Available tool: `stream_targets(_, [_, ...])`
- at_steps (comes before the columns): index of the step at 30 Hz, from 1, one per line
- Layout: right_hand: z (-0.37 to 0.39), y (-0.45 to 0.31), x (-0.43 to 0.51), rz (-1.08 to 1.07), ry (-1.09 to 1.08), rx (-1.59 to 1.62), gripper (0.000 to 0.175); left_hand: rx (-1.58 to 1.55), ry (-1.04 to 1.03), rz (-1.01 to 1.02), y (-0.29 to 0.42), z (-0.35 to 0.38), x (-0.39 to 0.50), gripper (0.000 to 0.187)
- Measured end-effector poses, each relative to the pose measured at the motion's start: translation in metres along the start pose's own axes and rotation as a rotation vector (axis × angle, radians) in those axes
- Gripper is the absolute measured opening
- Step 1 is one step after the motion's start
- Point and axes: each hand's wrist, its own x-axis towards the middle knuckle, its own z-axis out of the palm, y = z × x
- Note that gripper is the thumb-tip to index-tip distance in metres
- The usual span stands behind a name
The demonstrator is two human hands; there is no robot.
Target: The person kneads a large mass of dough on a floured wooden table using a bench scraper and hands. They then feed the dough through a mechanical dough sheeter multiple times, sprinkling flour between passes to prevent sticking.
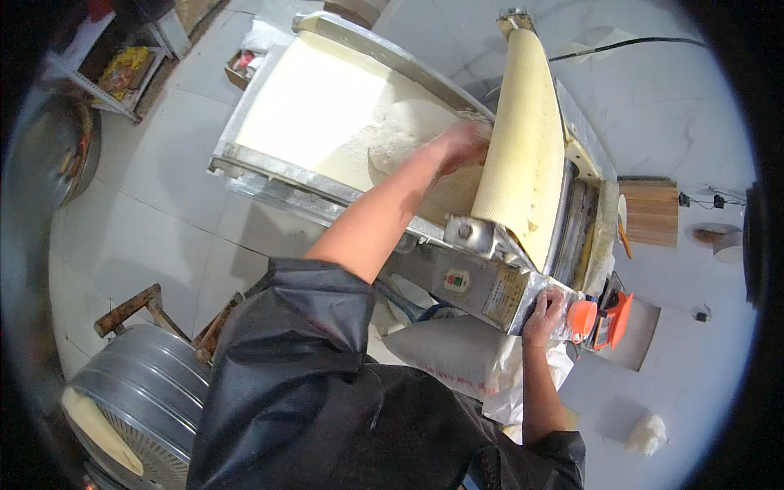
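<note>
A dough-rolling machine with a cream ribbed belt (520, 128) stands before me. My left hand (462, 146), blurred, reaches into the metal-sided tray (275, 158) beside the belt's left side. A pale round sheet, apparently dough (407, 131), lies by that hand on a floury white surface; the fingers are partly hidden, so their hold cannot be told. At the machine's front right corner, my right hand (542, 312) rests on the metal housing with its fingers curled, and whether they grip anything is unclear. An orange cup (581, 317) is just right of it.
Metal rollers (569, 214) lie right of the belt. A red-and-green switch (456, 280) is on the front panel. Below it sits a white printed sack (447, 349). An orange-topped scale (614, 321) stands at the right, a stacked metal steamer (144, 380) at the lower left.
</note>
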Motion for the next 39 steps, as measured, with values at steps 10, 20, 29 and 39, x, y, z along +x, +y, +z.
stream_targets(10, [-0.002, -0.002, -0.001, 0.076, -0.018, 0.009, 0.011, 0.937, 0.041, 0.212, -0.033, -0.023, 0.038, 0.026])
stream_targets(20, [0.000, -0.014, -0.001, 0.102, -0.010, 0.039, 0.009, 1.624, -0.220, 0.651, -0.055, -0.050, -0.024, 0.064])
stream_targets(29, [0.002, -0.016, 0.000, -0.006, 0.035, -0.026, 0.007, 1.258, -0.137, 0.306, -0.038, 0.005, -0.010, 0.053])
stream_targets(39, [0.002, -0.018, 0.002, -0.013, 0.072, 0.012, 0.011, 1.407, -0.046, 0.104, -0.110, 0.043, -0.103, 0.045])
